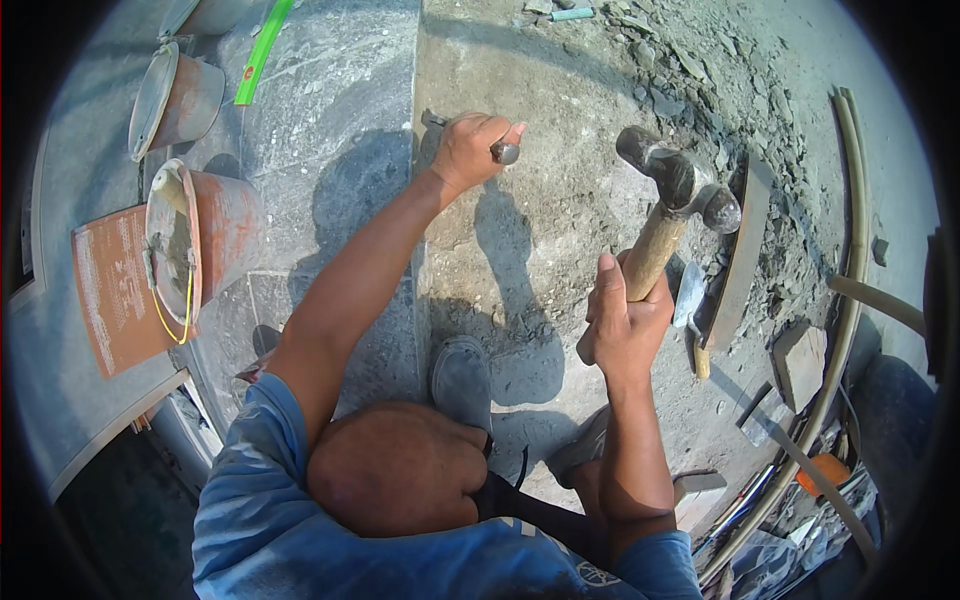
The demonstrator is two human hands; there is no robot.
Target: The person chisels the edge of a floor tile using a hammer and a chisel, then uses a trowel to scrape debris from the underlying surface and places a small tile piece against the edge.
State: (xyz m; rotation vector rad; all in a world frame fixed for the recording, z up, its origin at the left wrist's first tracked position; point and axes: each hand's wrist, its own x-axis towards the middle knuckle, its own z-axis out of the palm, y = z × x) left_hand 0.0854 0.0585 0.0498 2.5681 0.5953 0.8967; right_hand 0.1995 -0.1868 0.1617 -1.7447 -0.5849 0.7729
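My left hand [468, 150] is closed round a metal chisel [506, 153]. The chisel's round butt end points to the right, and its other end reaches toward the edge of the grey tiled floor [345, 90]. In my right hand [630, 322] is the wooden handle of a hammer [682, 185], its worn steel head raised to the right of the chisel and apart from it. Beneath both hands lies a rough, chipped strip of concrete [520, 260], with the hammer arm's shadow across it.
Two mortar-stained buckets [230, 235] stand at the left by a brown cardboard sheet [120, 290]. A green straightedge [262, 55] lies on the tiles. Broken rubble [670, 70], a plank [740, 250], a trowel [690, 295] and long poles [855, 200] lie at the right.
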